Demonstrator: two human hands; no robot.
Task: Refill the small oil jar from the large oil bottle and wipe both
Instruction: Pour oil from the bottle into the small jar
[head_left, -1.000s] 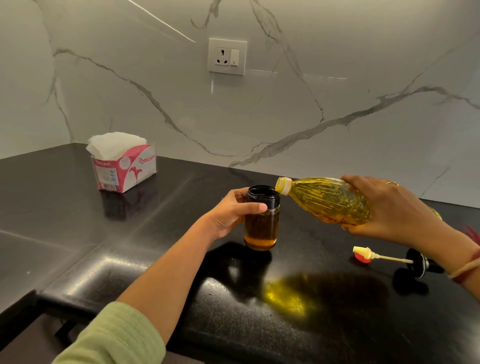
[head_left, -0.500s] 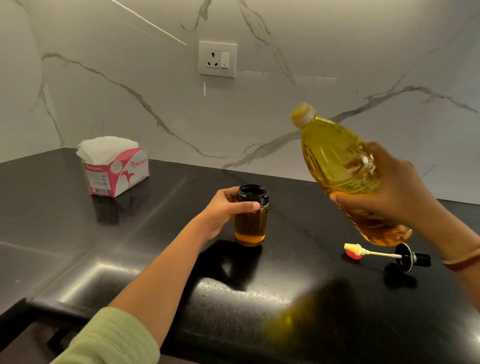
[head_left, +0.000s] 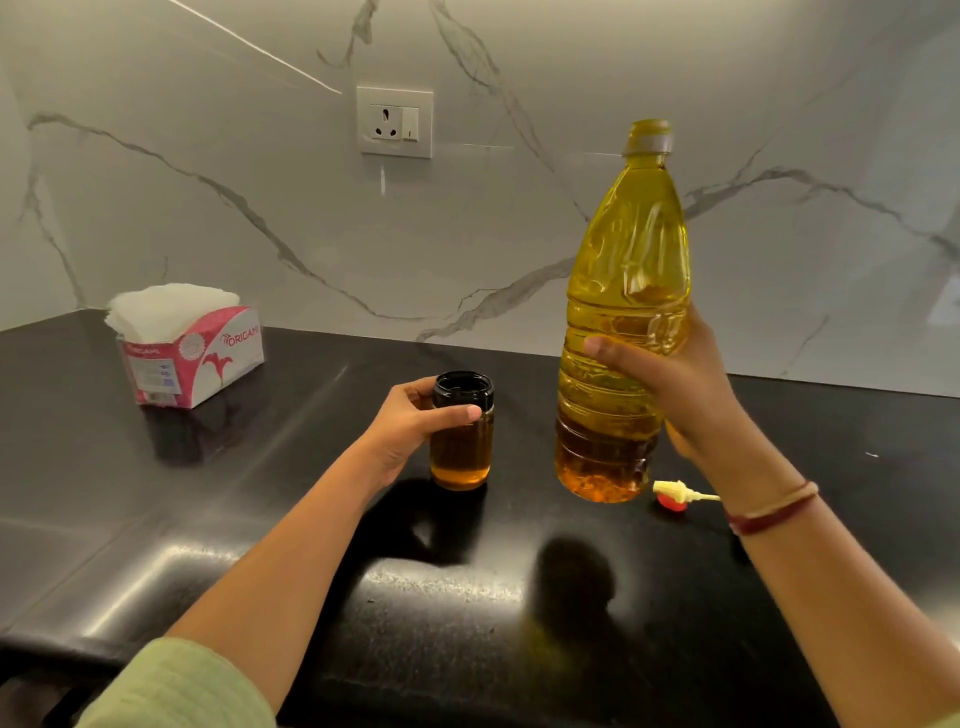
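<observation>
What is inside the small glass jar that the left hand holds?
Amber oil fills the small jar from its base toward the black neck. The mouth is open, without a lid. The left hand and the dark neck hide the exact level.

left hand (head_left: 410, 431) grips jar (head_left: 462, 436) | right hand (head_left: 675, 384) holds bottle (head_left: 623, 312) upright

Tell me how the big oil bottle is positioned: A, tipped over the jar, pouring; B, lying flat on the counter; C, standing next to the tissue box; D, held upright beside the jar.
D: the right hand holds the bottle upright, just right of the jar that the left hand grips.
</observation>
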